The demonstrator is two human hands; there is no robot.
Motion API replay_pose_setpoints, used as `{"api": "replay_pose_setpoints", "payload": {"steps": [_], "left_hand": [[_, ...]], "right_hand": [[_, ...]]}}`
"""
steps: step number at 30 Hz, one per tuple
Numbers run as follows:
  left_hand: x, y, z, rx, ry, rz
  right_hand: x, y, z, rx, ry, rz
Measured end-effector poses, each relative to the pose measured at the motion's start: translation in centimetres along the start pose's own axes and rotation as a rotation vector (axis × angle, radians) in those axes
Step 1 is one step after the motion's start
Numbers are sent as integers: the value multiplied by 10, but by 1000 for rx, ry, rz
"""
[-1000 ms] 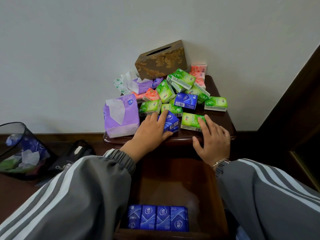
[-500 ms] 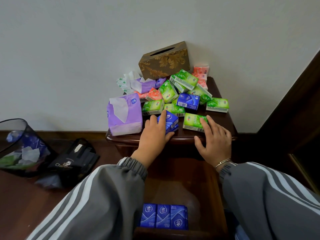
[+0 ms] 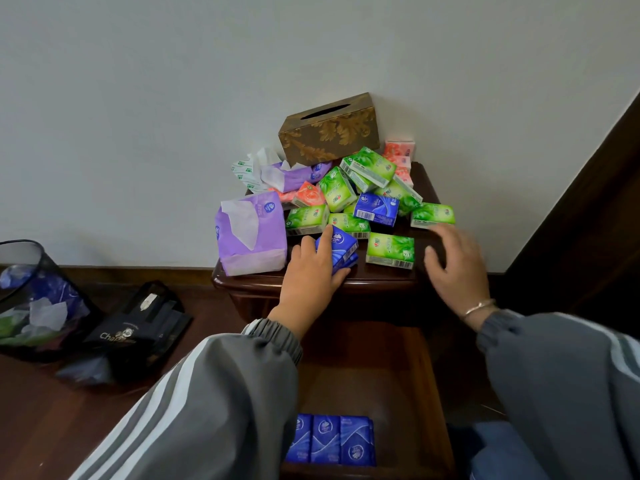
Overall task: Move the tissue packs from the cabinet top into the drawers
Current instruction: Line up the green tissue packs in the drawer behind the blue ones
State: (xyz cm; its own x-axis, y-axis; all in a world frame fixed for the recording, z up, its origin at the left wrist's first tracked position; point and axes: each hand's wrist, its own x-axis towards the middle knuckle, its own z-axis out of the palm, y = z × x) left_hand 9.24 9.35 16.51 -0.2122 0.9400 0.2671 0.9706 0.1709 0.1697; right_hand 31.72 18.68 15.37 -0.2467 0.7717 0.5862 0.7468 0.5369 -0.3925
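Note:
A pile of green, blue, pink and purple tissue packs covers the dark wooden cabinet top [image 3: 381,282]. My left hand [image 3: 311,271] grips a small blue pack [image 3: 341,245] at the front edge, fingers over it and thumb under. My right hand [image 3: 453,265] hovers blurred with fingers spread, holding nothing, to the right of a green pack [image 3: 390,250] and just below another green pack [image 3: 433,215]. Below, the open drawer [image 3: 433,393] holds a row of blue packs [image 3: 332,439] at its near end.
A large purple tissue pack [image 3: 251,233] stands at the left front corner. A gold-patterned tissue box [image 3: 329,128] leans on the wall behind the pile. On the floor at left are a black mesh bin [image 3: 31,299] and a black bag [image 3: 135,330].
My right hand has lifted off the green pack and moved to the right, open. My left hand stays on the blue pack. The camera has shifted slightly.

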Motion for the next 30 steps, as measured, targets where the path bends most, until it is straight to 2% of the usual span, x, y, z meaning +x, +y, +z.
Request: {"api": "replay_pose_setpoints", "payload": {"steps": [2,4,5,11,25,30], "left_hand": [[1,0,1,-11,5,-4],[0,1,1,-18,10,-7],[0,0,2,-23,14,-9],[0,1,4,-15,23,-5],[1,3,2,-68,-1,-37],[0,4,1,-91,-16,-56]], "right_hand": [[26,21,2,-62,-19,174],[48,39,5,-63,-115,364],[56,45,7,-58,-172,404],[81,56,20,33,-395,419],[35,48,-18,241,-198,406],[34,39,-41,422,-249,411]]}}
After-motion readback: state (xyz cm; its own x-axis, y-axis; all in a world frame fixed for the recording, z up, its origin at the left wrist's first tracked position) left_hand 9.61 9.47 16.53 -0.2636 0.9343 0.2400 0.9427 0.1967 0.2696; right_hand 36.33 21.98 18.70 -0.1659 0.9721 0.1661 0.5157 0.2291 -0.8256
